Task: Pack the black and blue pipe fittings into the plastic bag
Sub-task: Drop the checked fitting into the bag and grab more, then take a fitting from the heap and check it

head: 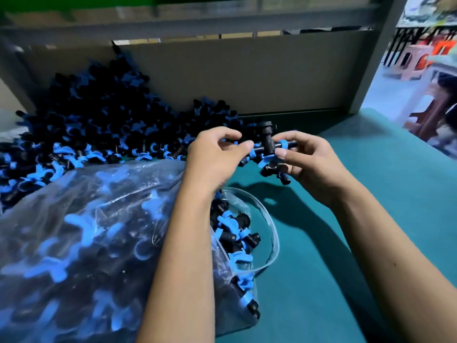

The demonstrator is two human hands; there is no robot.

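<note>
A black T-shaped pipe fitting [268, 142] with blue collars is held in the air between both hands, above the green table. My left hand [215, 154] pinches its left end with thumb and fingertips. My right hand [304, 159] pinches its right end and also grips a second fitting [272, 169] underneath in its curled fingers. A clear plastic bag [99, 231], largely full of black and blue fittings, lies at the lower left with its open mouth [269, 233] facing right, below my left forearm. A big heap of loose fittings [94, 129] fills the back left.
The green table surface [371, 219] spreads to the right of the bag. A grey board [247, 75] stands behind the heap, with a grey post [376, 60] at its right end. Beyond the table's right edge are plastic stools [418, 63] on the floor.
</note>
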